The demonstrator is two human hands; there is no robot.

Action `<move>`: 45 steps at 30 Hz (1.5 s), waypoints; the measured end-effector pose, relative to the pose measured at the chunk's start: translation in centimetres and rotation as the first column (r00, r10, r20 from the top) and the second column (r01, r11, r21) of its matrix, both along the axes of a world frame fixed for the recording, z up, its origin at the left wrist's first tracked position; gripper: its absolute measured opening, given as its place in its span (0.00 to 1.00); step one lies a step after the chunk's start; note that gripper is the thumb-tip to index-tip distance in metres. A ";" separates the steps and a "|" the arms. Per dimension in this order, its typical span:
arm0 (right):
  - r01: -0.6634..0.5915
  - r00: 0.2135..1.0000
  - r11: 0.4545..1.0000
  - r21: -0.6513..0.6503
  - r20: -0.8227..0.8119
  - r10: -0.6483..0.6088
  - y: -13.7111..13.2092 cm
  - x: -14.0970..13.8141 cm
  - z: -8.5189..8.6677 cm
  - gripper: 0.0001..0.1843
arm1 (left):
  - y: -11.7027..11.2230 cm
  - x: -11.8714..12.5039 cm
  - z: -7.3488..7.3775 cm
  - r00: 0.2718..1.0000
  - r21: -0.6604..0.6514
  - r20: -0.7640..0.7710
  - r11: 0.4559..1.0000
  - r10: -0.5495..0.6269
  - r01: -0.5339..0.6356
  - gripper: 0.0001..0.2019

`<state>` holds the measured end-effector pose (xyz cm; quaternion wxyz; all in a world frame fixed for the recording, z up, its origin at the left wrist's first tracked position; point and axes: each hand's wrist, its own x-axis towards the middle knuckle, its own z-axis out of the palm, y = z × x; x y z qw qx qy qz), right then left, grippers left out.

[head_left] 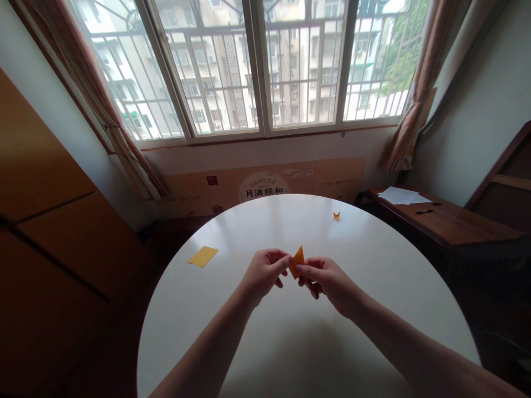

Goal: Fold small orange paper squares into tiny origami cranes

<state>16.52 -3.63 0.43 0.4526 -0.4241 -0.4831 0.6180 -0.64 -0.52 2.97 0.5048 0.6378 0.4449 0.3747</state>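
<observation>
A small orange folded paper (298, 260), shaped like a narrow diamond with its point up, is held above the white table between my two hands. My left hand (267, 270) pinches its left edge between thumb and fingers. From the right, my right hand (322, 275) grips the lower right edge, its thumb lying on the face of the paper. The finer folds are too small to make out. Farther back on the right of the table stands a small orange origami figure (336, 216), and yellow-orange paper (203, 256) lies flat on the left.
The round white table (265, 359) fills the middle. Behind it are a printed cardboard panel (199, 190) and a barred window (257, 72) with curtains. At right, white sheets (402, 195) lie on a brown wooden bench (456, 221). A wooden cabinet (62, 243) stands at left.
</observation>
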 end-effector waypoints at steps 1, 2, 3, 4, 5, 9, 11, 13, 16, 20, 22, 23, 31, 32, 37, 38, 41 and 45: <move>-0.003 1.000 1.000 0.004 0.003 0.003 0.0 0.0 0.0 0.18 | 0.0 0.0 0.0 1.000 -0.001 0.000 1.000 0.003 -0.003 0.14; -0.005 1.000 1.000 0.008 0.007 0.005 0.0 0.1 -0.1 0.18 | 0.0 0.1 0.0 1.000 0.001 -0.001 1.000 0.008 -0.008 0.14; -0.007 1.000 1.000 0.013 0.012 0.007 0.0 0.1 -0.1 0.18 | -0.1 0.1 0.0 1.000 0.005 -0.004 1.000 0.013 -0.013 0.14; -0.009 1.000 1.000 0.019 0.018 0.008 0.1 0.2 -0.2 0.18 | -0.1 0.2 -0.1 1.000 0.013 -0.008 1.000 0.018 -0.018 0.13; -0.010 1.000 1.000 0.025 0.023 0.009 0.1 0.2 -0.3 0.18 | -0.1 0.2 -0.1 1.000 0.023 -0.014 0.999 0.024 -0.024 0.13; 0.016 0.999 0.998 0.063 0.035 -0.018 0.3 0.4 -0.5 0.18 | -0.1 0.2 -0.3 0.997 0.079 -0.052 0.996 0.052 -0.048 0.13; 0.044 0.998 0.995 0.087 0.034 -0.047 0.4 0.5 -0.6 0.18 | -0.1 0.2 -0.4 0.995 0.112 -0.079 0.992 0.067 -0.058 0.12; 0.067 0.997 0.992 0.108 0.029 -0.070 0.6 0.5 -0.7 0.18 | -0.1 0.2 -0.4 0.991 0.150 -0.107 0.987 0.081 -0.064 0.12; 0.090 0.995 0.987 0.134 0.024 -0.094 0.6 0.5 -0.7 0.18 | -0.3 0.1 -0.4 0.985 0.198 -0.143 0.978 0.093 -0.064 0.12; 0.132 0.990 0.978 0.162 0.017 -0.137 0.6 0.3 -0.7 0.21 | -0.4 0.1 -0.3 0.981 0.220 -0.172 0.974 0.091 -0.052 0.12; 0.160 0.986 0.971 0.179 0.012 -0.165 0.6 0.2 -0.7 0.22 | -0.4 0.1 -0.3 0.980 0.218 -0.177 0.975 0.089 -0.049 0.12; 0.175 0.984 0.966 0.189 0.009 -0.180 0.5 0.2 -0.8 0.23 | -0.4 0.2 -0.3 0.981 0.213 -0.176 0.976 0.087 -0.048 0.12; 0.281 0.958 0.915 0.290 -0.030 -0.285 0.4 0.0 -1.1 0.22 | -0.4 0.6 -0.2 0.995 0.112 -0.070 0.992 0.066 -0.057 0.12; 0.283 0.957 0.911 0.302 -0.032 -0.287 0.4 0.0 -1.1 0.21 | -0.4 0.6 -0.3 0.997 0.096 -0.044 0.993 0.070 -0.065 0.13; 0.271 0.961 0.896 0.352 -0.043 -0.274 0.3 0.1 -1.0 0.19 | -0.5 0.7 -0.2 0.995 -0.016 0.077 0.998 0.065 -0.064 0.18; 0.266 0.962 0.895 0.359 -0.046 -0.267 0.3 0.1 -1.1 0.19 | -0.5 0.7 -0.1 0.994 -0.043 0.093 0.998 0.057 -0.053 0.19; 0.247 0.968 0.892 0.379 -0.052 -0.246 0.3 0.1 -1.3 0.18 | -0.6 0.5 0.0 0.991 -0.115 0.130 0.993 0.033 -0.017 0.20; 0.235 0.971 0.883 0.406 -0.061 -0.230 0.3 0.0 -1.6 0.17 | -0.4 0.3 0.1 0.986 -0.175 0.164 0.984 0.011 0.018 0.20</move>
